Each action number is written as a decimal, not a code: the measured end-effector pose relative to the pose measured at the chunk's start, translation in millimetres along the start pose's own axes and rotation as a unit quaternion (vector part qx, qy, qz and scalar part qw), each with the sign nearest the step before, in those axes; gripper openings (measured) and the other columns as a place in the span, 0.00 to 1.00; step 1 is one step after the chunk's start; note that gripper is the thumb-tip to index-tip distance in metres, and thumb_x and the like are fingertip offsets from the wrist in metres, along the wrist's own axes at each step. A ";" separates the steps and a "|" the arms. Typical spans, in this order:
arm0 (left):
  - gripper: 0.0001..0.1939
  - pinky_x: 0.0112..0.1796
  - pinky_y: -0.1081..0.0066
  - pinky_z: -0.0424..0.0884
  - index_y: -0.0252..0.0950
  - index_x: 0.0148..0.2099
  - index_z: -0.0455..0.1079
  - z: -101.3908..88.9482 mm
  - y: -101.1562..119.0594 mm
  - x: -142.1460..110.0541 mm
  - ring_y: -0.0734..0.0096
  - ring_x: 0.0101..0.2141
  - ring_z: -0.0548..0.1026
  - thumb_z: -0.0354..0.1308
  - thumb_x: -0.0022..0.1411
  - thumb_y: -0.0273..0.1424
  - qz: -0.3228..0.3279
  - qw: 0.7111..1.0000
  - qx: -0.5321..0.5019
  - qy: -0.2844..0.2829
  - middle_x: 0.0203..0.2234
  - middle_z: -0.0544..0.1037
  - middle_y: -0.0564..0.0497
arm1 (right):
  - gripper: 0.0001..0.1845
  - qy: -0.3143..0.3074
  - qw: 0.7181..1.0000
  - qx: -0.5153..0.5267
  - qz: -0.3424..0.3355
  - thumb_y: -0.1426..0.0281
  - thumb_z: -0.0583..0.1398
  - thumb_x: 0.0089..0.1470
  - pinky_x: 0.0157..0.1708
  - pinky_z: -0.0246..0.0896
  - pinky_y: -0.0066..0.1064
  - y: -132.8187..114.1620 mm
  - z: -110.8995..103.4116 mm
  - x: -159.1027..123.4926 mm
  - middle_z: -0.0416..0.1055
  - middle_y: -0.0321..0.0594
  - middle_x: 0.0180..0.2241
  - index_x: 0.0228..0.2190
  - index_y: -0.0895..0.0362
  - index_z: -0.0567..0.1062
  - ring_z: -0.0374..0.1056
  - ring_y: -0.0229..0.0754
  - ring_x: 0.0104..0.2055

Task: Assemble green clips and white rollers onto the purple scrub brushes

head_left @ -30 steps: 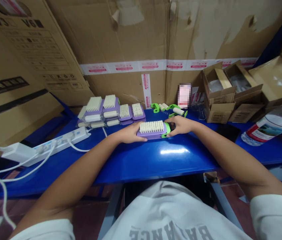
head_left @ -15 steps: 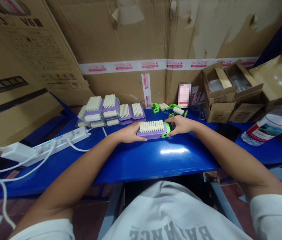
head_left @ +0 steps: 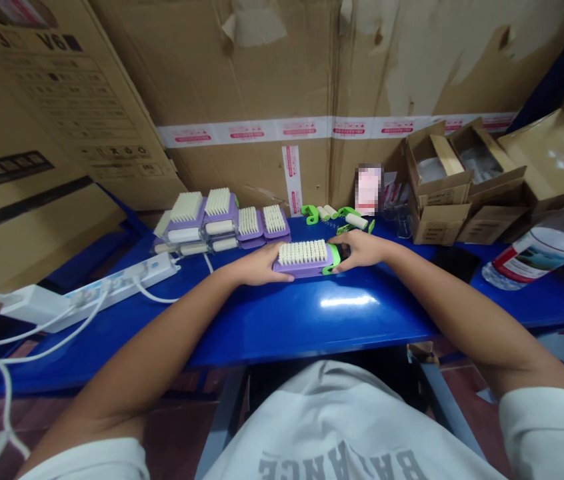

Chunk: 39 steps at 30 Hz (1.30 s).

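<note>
Both my hands hold a purple scrubbing brush with cream bristles facing up, just above the blue table. My left hand wraps its left end. My right hand grips the end with the green plastic piece, and its fingers hide part of that end. Behind the hands stand several similar purple brushes with white parts. Small green clips and short white rollers lie to the right of them.
A white power strip with a charger and cables lies at the table's left. Small open cardboard boxes and a large plastic bottle stand at the right, near a black phone. Large cartons form the back wall.
</note>
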<state>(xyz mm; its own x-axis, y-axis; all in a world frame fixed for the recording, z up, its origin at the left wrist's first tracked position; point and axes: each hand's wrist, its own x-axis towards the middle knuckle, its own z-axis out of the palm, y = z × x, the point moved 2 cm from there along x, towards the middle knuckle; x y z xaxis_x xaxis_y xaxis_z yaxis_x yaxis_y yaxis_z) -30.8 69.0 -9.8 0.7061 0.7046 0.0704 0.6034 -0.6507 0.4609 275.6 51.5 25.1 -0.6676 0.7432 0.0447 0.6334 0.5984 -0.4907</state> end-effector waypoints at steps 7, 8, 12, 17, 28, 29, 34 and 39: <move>0.50 0.68 0.42 0.63 0.37 0.71 0.60 0.6 -1.3 0.4 0.36 0.68 0.68 0.69 0.55 0.58 0.000 1.000 0.001 0.000 0.69 0.69 0.33 | 0.35 0.002 1.000 0.000 -0.003 0.50 0.74 0.45 0.32 0.59 0.32 0.5 0.2 -0.4 0.77 0.39 0.32 0.47 0.62 0.81 0.68 0.42 0.30; 0.50 0.68 0.41 0.64 0.38 0.71 0.60 0.5 -1.4 0.3 0.36 0.68 0.68 0.69 0.55 0.58 0.001 1.000 0.001 0.002 0.69 0.69 0.33 | 0.36 0.001 1.000 0.000 -0.002 0.50 0.74 0.45 0.32 0.59 0.32 0.5 0.2 -0.6 0.77 0.39 0.32 0.48 0.63 0.81 0.68 0.42 0.30; 0.49 0.67 0.42 0.65 0.39 0.71 0.61 0.4 -1.6 0.0 0.36 0.67 0.69 0.69 0.55 0.58 0.005 1.000 0.000 0.004 0.68 0.70 0.35 | 0.35 0.000 1.000 -0.005 -0.005 0.50 0.74 0.46 0.32 0.59 0.32 1.2 0.4 -0.5 0.78 0.39 0.33 0.47 0.62 0.81 0.69 0.43 0.31; 0.50 0.68 0.43 0.65 0.39 0.71 0.60 0.6 -1.2 0.3 0.37 0.68 0.69 0.70 0.55 0.57 0.001 1.000 0.001 0.003 0.68 0.70 0.35 | 0.35 -0.001 1.000 -0.009 -0.006 0.50 0.74 0.46 0.32 0.60 0.32 2.4 0.8 0.3 0.78 0.40 0.33 0.48 0.61 0.81 0.69 0.43 0.31; 0.51 0.68 0.45 0.64 0.38 0.71 0.61 0.4 -0.2 0.5 0.38 0.68 0.68 0.69 0.55 0.59 -0.009 1.000 0.004 -0.002 0.68 0.70 0.35 | 0.38 -0.004 1.000 -0.012 0.002 0.50 0.74 0.45 0.33 0.61 0.34 1.2 0.5 -0.1 0.79 0.43 0.35 0.51 0.63 0.81 0.70 0.46 0.32; 0.50 0.68 0.45 0.64 0.38 0.71 0.61 0.4 -0.2 0.5 0.37 0.68 0.69 0.69 0.55 0.59 -0.007 1.000 0.004 0.000 0.68 0.71 0.35 | 0.39 -0.003 1.000 -0.016 0.002 0.50 0.74 0.45 0.33 0.61 0.34 1.3 0.6 -0.1 0.79 0.44 0.35 0.51 0.64 0.81 0.71 0.46 0.33; 0.50 0.68 0.44 0.64 0.38 0.71 0.61 0.4 -0.3 0.6 0.37 0.68 0.69 0.70 0.54 0.57 -0.008 1.000 -0.006 0.001 0.68 0.70 0.35 | 0.41 -0.003 1.000 -0.029 -0.003 0.49 0.73 0.46 0.34 0.62 0.34 1.7 1.3 0.4 0.80 0.46 0.37 0.52 0.65 0.80 0.72 0.47 0.34; 0.51 0.68 0.45 0.64 0.38 0.71 0.62 1.0 -2.7 0.9 0.37 0.68 0.68 0.70 0.54 0.58 -0.007 1.000 -0.004 0.003 0.68 0.70 0.35 | 0.38 0.004 0.999 -0.032 -0.012 0.49 0.74 0.46 0.33 0.62 0.33 3.2 1.2 0.6 0.80 0.45 0.36 0.51 0.63 0.81 0.72 0.46 0.33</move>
<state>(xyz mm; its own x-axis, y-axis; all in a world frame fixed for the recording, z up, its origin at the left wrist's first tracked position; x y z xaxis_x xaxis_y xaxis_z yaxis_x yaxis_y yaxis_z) -31.5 71.1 -11.8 0.6957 0.7149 0.0701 0.6094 -0.6391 0.4692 276.8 53.5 22.5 -0.6799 0.7306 0.0628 0.6408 0.6336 -0.4335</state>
